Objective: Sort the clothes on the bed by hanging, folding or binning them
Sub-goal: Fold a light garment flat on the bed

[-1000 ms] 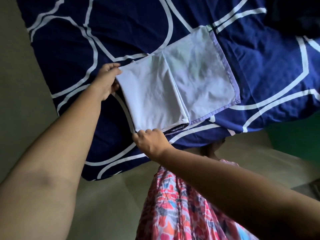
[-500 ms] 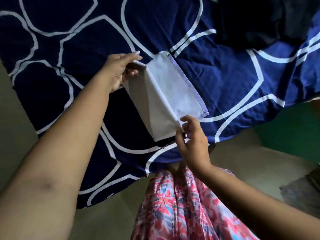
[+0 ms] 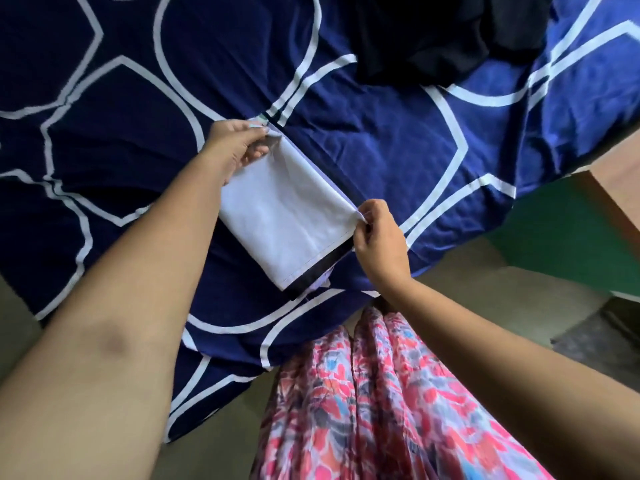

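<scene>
Two hands work one piece of cloth in the head view, the only view given. The folded cloth point(image 3: 287, 220), pale lilac-white and folded into a narrow oblong, lies flat on the bed point(image 3: 381, 143), close to the bed's near edge and at a slant to it. Its long sides run from the left hand down toward the right hand.

The left hand point(image 3: 239, 147) is at the cloth's far end, its thumb and curled fingers pinching the far corner. The right hand point(image 3: 375, 237) is at the near end on the right side, its fingertips pressed together on that corner and pinching it (the back of the hand faces the camera, so the exact hold is partly hidden). Between the two hands the cloth lies smooth, with one faint crease across it.

A dark band point(image 3: 317, 270) shows along the cloth's near short side, just under the top layer; whether it belongs to the same cloth I cannot tell.

The bed's cover is navy with white curved outlines. Toward the bed's far edge, well apart from both hands, a heap of black clothing point(image 3: 426, 36) lies crumpled. Below the near edge hangs the person's pink and red flowered garment point(image 3: 363, 403), with the floor point(image 3: 485, 299) beside it. A green surface point(image 3: 554, 237) stands off the bed's right side.
</scene>
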The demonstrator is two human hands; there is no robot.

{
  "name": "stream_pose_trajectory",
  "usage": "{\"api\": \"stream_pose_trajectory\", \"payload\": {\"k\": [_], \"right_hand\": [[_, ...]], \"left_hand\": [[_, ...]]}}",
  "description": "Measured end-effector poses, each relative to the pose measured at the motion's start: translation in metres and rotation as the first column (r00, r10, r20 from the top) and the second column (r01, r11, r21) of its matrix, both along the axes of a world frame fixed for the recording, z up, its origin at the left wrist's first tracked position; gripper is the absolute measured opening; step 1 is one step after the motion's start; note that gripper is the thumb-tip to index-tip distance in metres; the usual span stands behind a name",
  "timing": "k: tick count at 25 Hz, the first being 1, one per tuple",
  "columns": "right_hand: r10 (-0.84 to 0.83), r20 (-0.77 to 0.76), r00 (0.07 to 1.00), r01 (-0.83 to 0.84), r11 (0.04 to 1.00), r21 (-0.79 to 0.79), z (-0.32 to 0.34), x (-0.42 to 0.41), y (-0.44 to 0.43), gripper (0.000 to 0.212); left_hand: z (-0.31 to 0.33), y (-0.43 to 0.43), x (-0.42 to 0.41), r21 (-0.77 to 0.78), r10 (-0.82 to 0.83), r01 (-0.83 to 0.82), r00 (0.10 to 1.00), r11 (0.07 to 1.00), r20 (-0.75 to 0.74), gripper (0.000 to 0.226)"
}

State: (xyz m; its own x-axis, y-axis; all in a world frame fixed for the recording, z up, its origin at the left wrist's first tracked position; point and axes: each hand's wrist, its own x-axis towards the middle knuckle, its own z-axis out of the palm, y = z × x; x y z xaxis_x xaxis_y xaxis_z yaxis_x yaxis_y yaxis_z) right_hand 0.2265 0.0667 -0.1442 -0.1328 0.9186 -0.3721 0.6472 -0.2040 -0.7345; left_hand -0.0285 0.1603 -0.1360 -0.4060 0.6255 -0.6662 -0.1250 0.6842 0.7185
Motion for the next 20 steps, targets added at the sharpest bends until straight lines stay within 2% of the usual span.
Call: {"api": "stream_pose_trajectory", "payload": {"k": [2, 4, 6, 7, 8, 10, 12, 13, 14, 17, 20], "right_hand": [[-0.020, -0.004, 1.000, 0.020, 1.000, 0.002, -0.002, 0.002, 0.002, 0.009], [-0.036, 0.031, 0.999, 0.036, 0.999, 0.004, -0.005, 0.002, 0.004, 0.012], [-0.009, 0.201, 0.980, -0.018, 0.991, 0.131, -0.009, -0.001, 0.003, 0.025], [0.015, 0.282, 0.959, -0.081, 0.971, 0.226, -0.010, -0.005, 0.002, 0.033], [0.046, 0.326, 0.944, -0.154, 0.937, 0.314, -0.010, -0.012, 0.000, 0.039], [0.178, 0.333, 0.926, -0.315, 0.849, 0.423, -0.010, -0.029, -0.003, 0.048], [0.369, 0.336, 0.867, -0.488, 0.764, 0.422, -0.011, -0.048, -0.006, 0.049], [0.440, 0.352, 0.826, -0.557, 0.735, 0.388, -0.014, -0.054, -0.005, 0.049], [0.487, 0.376, 0.788, -0.607, 0.718, 0.341, -0.018, -0.057, -0.002, 0.050], [0.576, 0.440, 0.689, -0.697, 0.693, 0.185, -0.036, -0.056, 0.006, 0.057], [0.596, 0.510, 0.620, -0.742, 0.656, 0.135, -0.052, -0.051, 0.012, 0.062]], "left_hand": [[-0.002, 0.000, 0.001, 0.067, -0.015, 0.018, 0.999, 0.998, -0.051, 0.008], [-0.002, -0.001, 0.003, 0.106, -0.052, 0.064, 0.991, 0.992, -0.120, 0.026], [0.002, -0.009, 0.011, 0.111, -0.114, 0.151, 0.951, 0.982, -0.288, 0.046], [0.002, -0.019, 0.017, 0.097, -0.163, 0.224, 0.888, 0.970, -0.430, 0.054], [0.001, -0.033, 0.027, 0.057, -0.227, 0.315, 0.788, 0.947, -0.572, 0.058], [-0.001, -0.070, 0.054, -0.103, -0.366, 0.464, 0.523, 0.880, -0.770, 0.057], [-0.006, -0.101, 0.073, -0.281, -0.479, 0.512, 0.306, 0.811, -0.823, 0.056], [-0.011, -0.111, 0.075, -0.348, -0.525, 0.513, 0.252, 0.785, -0.813, 0.057], [-0.016, -0.115, 0.073, -0.398, -0.561, 0.500, 0.229, 0.769, -0.796, 0.058], [-0.037, -0.118, 0.058, -0.470, -0.599, 0.416, 0.265, 0.778, -0.756, 0.058], [-0.055, -0.123, 0.055, -0.494, -0.617, 0.407, 0.265, 0.768, -0.741, 0.061]]}}
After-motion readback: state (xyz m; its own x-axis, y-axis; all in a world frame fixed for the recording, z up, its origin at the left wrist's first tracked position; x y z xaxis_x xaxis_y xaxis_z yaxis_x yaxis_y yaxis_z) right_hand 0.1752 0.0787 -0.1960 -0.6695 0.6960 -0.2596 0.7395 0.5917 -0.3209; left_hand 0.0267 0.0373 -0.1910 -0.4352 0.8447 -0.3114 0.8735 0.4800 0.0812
